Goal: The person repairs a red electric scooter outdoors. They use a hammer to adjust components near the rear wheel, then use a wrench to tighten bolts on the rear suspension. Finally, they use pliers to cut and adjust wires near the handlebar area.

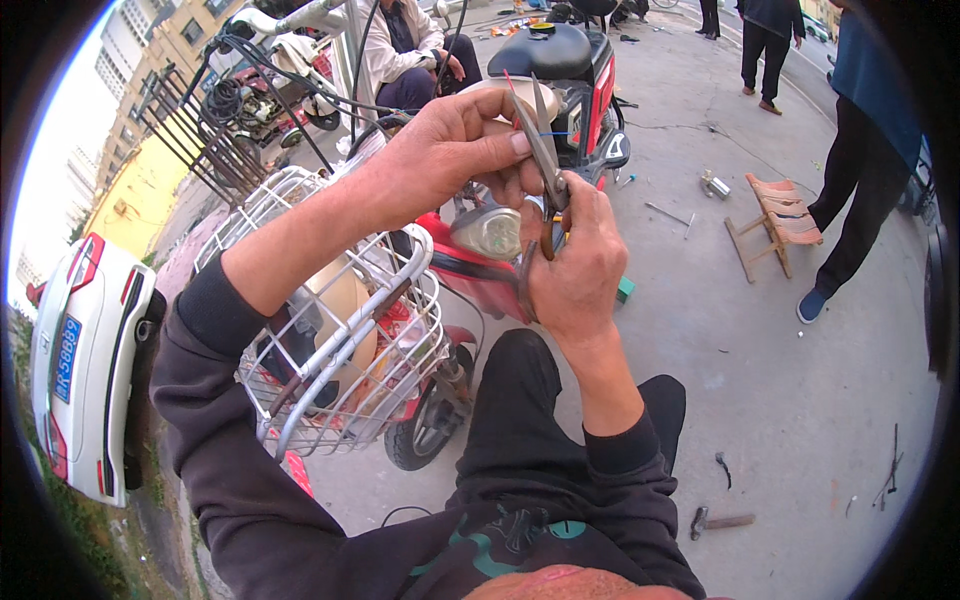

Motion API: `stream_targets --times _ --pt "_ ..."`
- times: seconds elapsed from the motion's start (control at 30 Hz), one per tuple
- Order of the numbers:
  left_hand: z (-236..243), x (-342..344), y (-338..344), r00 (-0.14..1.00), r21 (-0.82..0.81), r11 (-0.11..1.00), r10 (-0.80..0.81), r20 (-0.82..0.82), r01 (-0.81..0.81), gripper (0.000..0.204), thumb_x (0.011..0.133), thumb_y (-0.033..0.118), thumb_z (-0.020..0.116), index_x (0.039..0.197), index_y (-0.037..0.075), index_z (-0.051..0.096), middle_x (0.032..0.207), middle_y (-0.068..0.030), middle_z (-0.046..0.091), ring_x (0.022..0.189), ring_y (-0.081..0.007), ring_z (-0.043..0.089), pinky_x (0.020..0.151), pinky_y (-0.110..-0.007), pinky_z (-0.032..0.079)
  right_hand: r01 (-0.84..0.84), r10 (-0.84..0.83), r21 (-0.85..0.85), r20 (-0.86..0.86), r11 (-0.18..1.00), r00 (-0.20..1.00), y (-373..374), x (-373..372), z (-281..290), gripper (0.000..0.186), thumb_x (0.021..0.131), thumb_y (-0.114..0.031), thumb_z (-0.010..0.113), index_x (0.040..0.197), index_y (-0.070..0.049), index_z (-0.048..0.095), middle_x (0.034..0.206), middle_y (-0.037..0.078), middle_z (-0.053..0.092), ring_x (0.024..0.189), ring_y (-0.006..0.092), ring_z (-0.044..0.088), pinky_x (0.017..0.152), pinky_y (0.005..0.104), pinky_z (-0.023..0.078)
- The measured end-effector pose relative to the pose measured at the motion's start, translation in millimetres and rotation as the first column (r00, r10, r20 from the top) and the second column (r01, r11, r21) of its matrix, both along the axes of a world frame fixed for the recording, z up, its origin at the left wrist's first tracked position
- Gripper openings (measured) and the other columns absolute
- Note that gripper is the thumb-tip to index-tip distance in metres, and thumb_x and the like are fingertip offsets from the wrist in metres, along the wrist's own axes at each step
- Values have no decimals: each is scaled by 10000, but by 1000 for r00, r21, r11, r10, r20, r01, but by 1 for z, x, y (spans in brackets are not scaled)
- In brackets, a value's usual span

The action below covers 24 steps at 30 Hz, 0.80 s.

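Observation:
My right hand grips a pair of scissors by its dark, rust-brown handles, the blades pointing up and slightly apart. Close against the blades, my left hand is closed, thumb pressed toward the fingers. A thin blue wire shows across the blades, and a thin red tip sticks up above the left fingers. The wires seem to come from the left hand's pinch, though the fingers hide most of them. Below both hands stands a red electric scooter with a round headlight.
A white wire basket sits at the scooter's front, under my left forearm. To the right are a folding stool, a hammer and small metal parts on the concrete. A seated person and several standing people are beyond. A white car stands left.

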<state>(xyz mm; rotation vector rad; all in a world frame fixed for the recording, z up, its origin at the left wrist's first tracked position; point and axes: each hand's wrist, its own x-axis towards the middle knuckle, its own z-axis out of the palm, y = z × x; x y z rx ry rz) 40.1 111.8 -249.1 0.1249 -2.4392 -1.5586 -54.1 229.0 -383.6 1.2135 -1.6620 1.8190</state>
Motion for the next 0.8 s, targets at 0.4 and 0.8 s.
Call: stream_targets --times 0.4,0.8 --pt "11 4 -2 999 -49 998 33 16 -32 209 1051 132 559 1214 6 595 863 -67 718 648 -87 674 589 -219 538 1 0 9 -46 1000 999 -2 -5 4 394 858 -148 755 1206 -42 603 906 164 595 820 381 626 685 467 491" --pt "14 4 -1 1000 -7 1000 -7 7 7 164 1018 187 618 1015 23 625 805 -53 723 601 -77 661 553 -187 517 -459 464 -99 327 883 823 12 18 12 308 974 -156 690 1211 10 583 849 -10 530 750 73 482 658 245 401"
